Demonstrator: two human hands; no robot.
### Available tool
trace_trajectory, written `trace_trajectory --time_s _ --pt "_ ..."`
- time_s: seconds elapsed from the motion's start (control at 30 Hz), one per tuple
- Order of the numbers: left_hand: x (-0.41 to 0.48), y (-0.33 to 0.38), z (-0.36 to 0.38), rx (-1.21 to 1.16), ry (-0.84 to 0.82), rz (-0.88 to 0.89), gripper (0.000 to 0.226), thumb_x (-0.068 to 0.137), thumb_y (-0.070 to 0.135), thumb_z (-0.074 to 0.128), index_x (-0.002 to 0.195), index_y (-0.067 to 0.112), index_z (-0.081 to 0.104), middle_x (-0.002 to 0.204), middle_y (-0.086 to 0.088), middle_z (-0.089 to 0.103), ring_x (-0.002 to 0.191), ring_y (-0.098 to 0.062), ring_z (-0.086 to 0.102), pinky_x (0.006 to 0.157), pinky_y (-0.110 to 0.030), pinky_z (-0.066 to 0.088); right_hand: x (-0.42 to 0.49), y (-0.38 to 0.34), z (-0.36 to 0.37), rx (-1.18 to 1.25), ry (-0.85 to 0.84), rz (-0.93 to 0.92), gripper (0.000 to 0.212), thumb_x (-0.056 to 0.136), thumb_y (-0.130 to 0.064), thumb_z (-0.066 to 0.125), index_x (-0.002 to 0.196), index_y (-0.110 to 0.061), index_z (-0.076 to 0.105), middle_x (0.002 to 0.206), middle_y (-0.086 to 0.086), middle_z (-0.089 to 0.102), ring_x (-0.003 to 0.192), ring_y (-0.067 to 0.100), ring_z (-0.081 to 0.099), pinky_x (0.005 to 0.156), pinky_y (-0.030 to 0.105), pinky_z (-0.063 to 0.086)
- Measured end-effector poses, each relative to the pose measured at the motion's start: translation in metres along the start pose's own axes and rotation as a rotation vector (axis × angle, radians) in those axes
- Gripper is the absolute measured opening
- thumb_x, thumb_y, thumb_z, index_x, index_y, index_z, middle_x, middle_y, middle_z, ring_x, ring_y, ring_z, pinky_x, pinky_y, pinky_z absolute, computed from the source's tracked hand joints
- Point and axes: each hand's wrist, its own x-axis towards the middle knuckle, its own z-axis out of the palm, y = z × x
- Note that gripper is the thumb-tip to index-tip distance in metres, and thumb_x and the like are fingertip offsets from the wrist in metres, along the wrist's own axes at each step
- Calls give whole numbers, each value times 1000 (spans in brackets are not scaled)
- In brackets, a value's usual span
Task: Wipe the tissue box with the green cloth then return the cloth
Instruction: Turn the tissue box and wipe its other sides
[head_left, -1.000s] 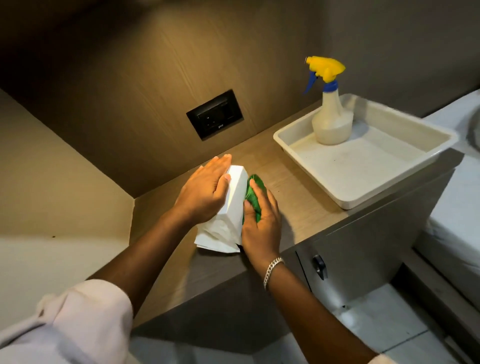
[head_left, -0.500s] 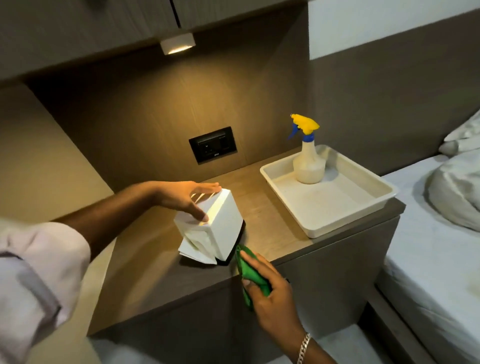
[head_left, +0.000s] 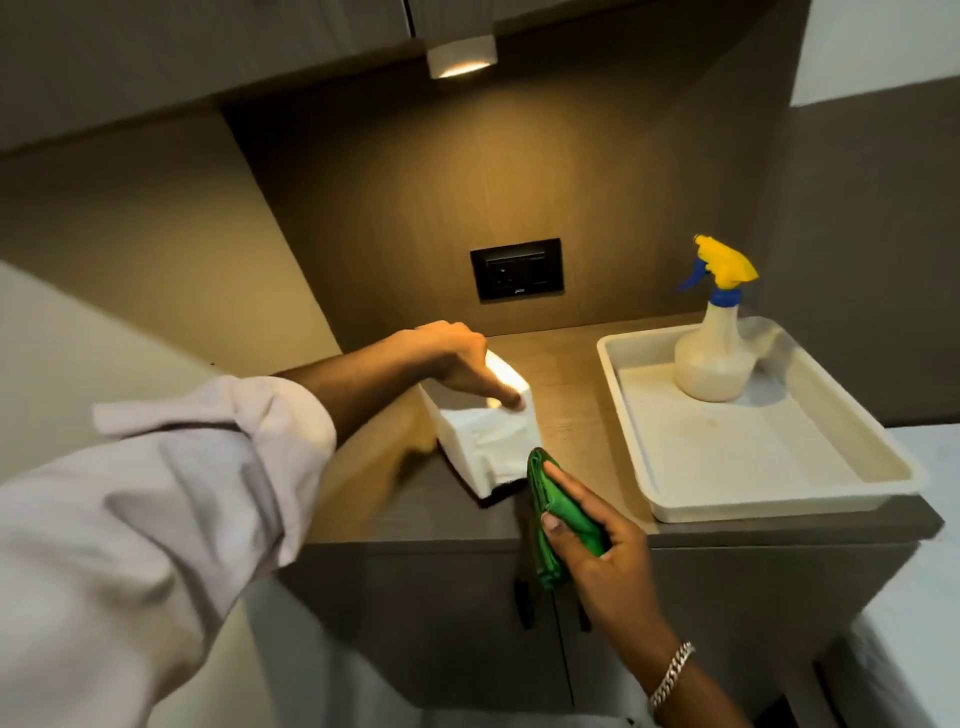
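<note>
The white tissue box (head_left: 480, 441) stands on the wooden cabinet top (head_left: 566, 410), with white tissue hanging down its near face. My left hand (head_left: 452, 356) rests on the box's top, fingers curled over it, thumb pressing the near top edge. My right hand (head_left: 597, 540) is closed on the folded green cloth (head_left: 548, 512) at the cabinet's front edge. The cloth's upper tip touches the box's near right bottom corner.
A cream tray (head_left: 779, 499) sits on the right of the cabinet top with a spray bottle (head_left: 714, 353), yellow and blue head, standing in its far part. A black wall socket (head_left: 517, 269) is behind. Cabinet doors with dark handles are below; white bedding lies at the right.
My right hand pulled the green cloth off the box's side down to the cabinet's front edge. My left hand tipped the box and now holds its top. The view rose and pulled back.
</note>
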Motion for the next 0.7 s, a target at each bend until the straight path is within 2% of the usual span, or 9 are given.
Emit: trace_trajectory --time_s 0.1,0.2,0.33,0.43,0.47,0.53,0.6,0.67,0.7 --pt "8 18 0 -110 -63 -187 107 49 95 41 122 19 60 117 -8 63 94 -30 59 70 -37 45 6 2 -6 47 -8 13 48 82 -1 67 121 -29 63 134 -5 59 126 13 53 105 47 46" --pt "10 29 -8 -256 -161 -326 108 53 93 45 130 19 54 126 -11 59 108 -36 58 68 -41 45 10 6 -5 52 -8 26 49 83 -2 67 122 -31 62 137 -4 56 127 12 51 103 38 48" --pt "12 42 -20 -336 -331 -395 98 68 84 47 129 8 47 86 -10 56 73 -32 55 51 -43 39 19 10 7 50 71 4 49 84 -3 66 127 -26 59 140 -9 50 127 9 48 96 15 47" --pt "11 45 -25 -333 -350 -397 99 70 81 49 134 5 42 80 -9 52 64 -34 51 47 -43 41 26 10 17 60 171 2 49 84 -5 67 127 -26 58 136 -11 50 122 6 48 81 -1 43" --pt "12 44 -26 -345 -381 -403 104 69 82 50 138 5 37 87 -12 55 65 -38 53 46 -44 44 27 10 19 61 195 -2 49 84 -6 67 127 -26 58 135 -11 51 119 3 49 79 -2 42" --pt "13 40 -24 -366 -484 -451 115 64 86 47 145 7 25 126 -26 52 84 -48 60 48 -48 54 28 12 23 60 226 -20 49 83 -5 67 127 -25 59 134 -11 51 114 -7 49 79 -3 41" --pt "15 31 -18 -320 -520 -477 118 66 86 40 149 7 14 150 -28 31 119 -51 50 73 -56 55 28 13 25 55 247 -32 49 83 -4 68 127 -24 59 133 -12 51 112 -10 48 80 -3 41" --pt "21 14 -4 -232 -418 -325 103 79 79 29 151 11 3 161 -17 8 144 -42 18 110 -56 28 31 13 27 47 261 -34 49 83 -5 68 127 -22 59 130 -13 53 111 -7 49 77 -4 40" --pt "23 5 4 -166 -343 -167 93 84 74 22 150 14 -5 162 -11 -5 148 -35 1 116 -53 11 33 13 29 38 268 -34 48 83 -5 68 128 -21 59 129 -13 53 110 -7 49 75 -5 40"
